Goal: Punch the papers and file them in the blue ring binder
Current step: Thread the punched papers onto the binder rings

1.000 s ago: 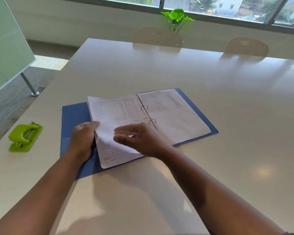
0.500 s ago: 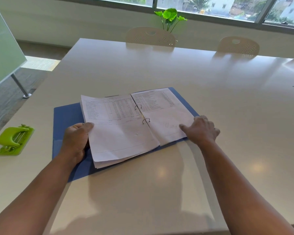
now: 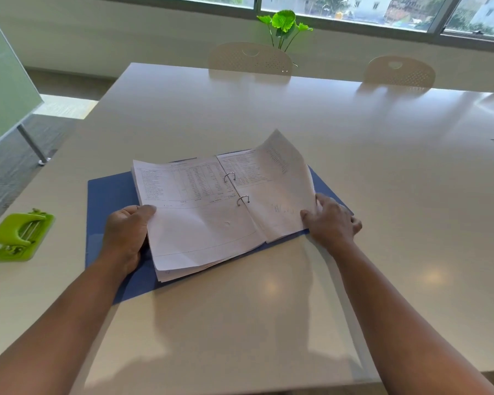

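left hand (image 3: pixel 126 235) sits at the near left edge of the left paper stack (image 3: pixel 194 220), thumb laid flat on the top sheet, fingers tucked under the edge of the stack, so it grips those pages. right hand (image 3: pixel 332 223) is at the near right corner of the right paper stack (image 3: pixel 271 201), thumb on top, fingers curled round the outer edge, gripping sheets there. the top sheets on that side are lifted and bowed, their far corner standing up off the pile and well clear of the cover.

both stacks are threaded on two metal rings (image 3: pixel 236 189) down the middle, and the rings look closed, though the small joint is hard to read. the pages carry printed tables, too fine to make out. underneath lies the blue ring binder (image 3: pixel 109 195), open flat, its left cover showing wide beside the left hand, a strip of the right cover peeking out past the right hand.

the binder rests on a large pale table (image 3: pixel 354 132). off to the left, well apart from the binder, a lime green hole punch (image 3: pixel 22 235) sits near the table edge. at the far side two cream perforated chairs (image 3: pixel 250 58) are pushed in, with a green leafy plant (image 3: pixel 284 27) behind them below the window (image 3: pixel 354 7).
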`<action>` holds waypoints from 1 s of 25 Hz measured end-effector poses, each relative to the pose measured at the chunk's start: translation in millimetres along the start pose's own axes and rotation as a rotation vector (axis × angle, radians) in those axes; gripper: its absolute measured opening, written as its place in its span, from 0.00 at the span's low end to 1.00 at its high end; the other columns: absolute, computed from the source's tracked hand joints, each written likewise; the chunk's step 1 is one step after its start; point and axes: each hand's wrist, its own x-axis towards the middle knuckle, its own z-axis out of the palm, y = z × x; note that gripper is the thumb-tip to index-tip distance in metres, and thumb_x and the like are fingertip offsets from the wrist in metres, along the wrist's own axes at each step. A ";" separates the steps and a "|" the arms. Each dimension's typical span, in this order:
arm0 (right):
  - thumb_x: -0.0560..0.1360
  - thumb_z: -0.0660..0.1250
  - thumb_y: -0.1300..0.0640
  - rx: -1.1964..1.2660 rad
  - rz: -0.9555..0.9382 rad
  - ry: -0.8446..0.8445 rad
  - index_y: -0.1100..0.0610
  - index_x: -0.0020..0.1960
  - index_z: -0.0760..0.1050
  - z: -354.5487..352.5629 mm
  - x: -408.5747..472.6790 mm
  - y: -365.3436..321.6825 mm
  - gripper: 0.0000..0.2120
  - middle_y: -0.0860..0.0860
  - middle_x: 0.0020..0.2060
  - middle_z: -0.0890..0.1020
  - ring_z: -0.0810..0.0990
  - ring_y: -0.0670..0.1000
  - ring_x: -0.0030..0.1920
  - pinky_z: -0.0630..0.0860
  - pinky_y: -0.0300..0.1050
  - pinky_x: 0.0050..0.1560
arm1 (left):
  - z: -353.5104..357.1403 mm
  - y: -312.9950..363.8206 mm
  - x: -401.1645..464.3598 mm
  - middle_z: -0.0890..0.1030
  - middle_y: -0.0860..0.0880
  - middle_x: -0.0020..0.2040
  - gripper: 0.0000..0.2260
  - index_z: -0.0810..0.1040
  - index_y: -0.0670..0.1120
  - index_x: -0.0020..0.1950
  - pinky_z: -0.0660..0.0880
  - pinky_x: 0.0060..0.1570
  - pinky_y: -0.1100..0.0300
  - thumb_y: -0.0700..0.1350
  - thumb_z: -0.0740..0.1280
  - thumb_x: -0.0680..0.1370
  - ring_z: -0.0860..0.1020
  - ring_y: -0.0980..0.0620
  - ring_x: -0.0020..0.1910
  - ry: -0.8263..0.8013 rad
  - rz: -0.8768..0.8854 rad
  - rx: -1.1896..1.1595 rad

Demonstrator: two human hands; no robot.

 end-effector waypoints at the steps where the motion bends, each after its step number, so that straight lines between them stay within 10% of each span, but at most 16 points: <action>1: 0.75 0.68 0.48 0.211 0.014 0.011 0.48 0.69 0.71 -2.7 -0.4 -0.3 0.23 0.50 0.63 0.77 0.74 0.56 0.64 0.64 0.61 0.66 | 0.2 -0.1 -0.5 0.86 0.40 0.50 0.05 0.78 0.44 0.45 0.78 0.55 0.31 0.45 0.70 0.78 0.84 0.34 0.52 0.001 0.002 0.003; 4: 0.71 0.76 0.49 0.583 0.114 0.027 0.49 0.75 0.63 -15.1 8.2 -0.1 0.37 0.51 0.69 0.74 0.74 0.56 0.67 0.71 0.61 0.67 | -0.5 -0.4 -0.4 0.86 0.41 0.49 0.05 0.78 0.44 0.45 0.79 0.55 0.32 0.45 0.69 0.78 0.85 0.36 0.51 0.004 0.002 0.008; 11: 0.69 0.69 0.30 -0.167 0.161 -0.116 0.54 0.64 0.72 -21.6 20.2 18.6 0.35 0.56 0.63 0.75 0.71 0.62 0.66 0.69 0.58 0.60 | -0.3 -1.1 -0.9 0.86 0.42 0.50 0.06 0.78 0.43 0.46 0.80 0.54 0.34 0.45 0.69 0.79 0.85 0.38 0.49 0.006 0.017 0.029; 20: 0.70 0.78 0.56 0.600 0.146 0.090 0.55 0.52 0.74 -21.6 27.8 8.4 0.16 0.51 0.46 0.80 0.79 0.55 0.48 0.75 0.47 0.46 | -1.5 -1.3 0.1 0.86 0.42 0.50 0.05 0.78 0.44 0.45 0.80 0.55 0.35 0.44 0.69 0.79 0.85 0.38 0.49 -0.003 0.011 0.028; 25: 0.72 0.76 0.57 0.605 0.160 0.211 0.54 0.36 0.80 -32.5 32.2 10.2 0.08 0.49 0.33 0.81 0.79 0.51 0.37 0.79 0.48 0.46 | -0.2 -1.0 0.8 0.85 0.41 0.48 0.07 0.77 0.44 0.41 0.80 0.54 0.38 0.43 0.69 0.79 0.84 0.38 0.48 0.003 0.015 0.019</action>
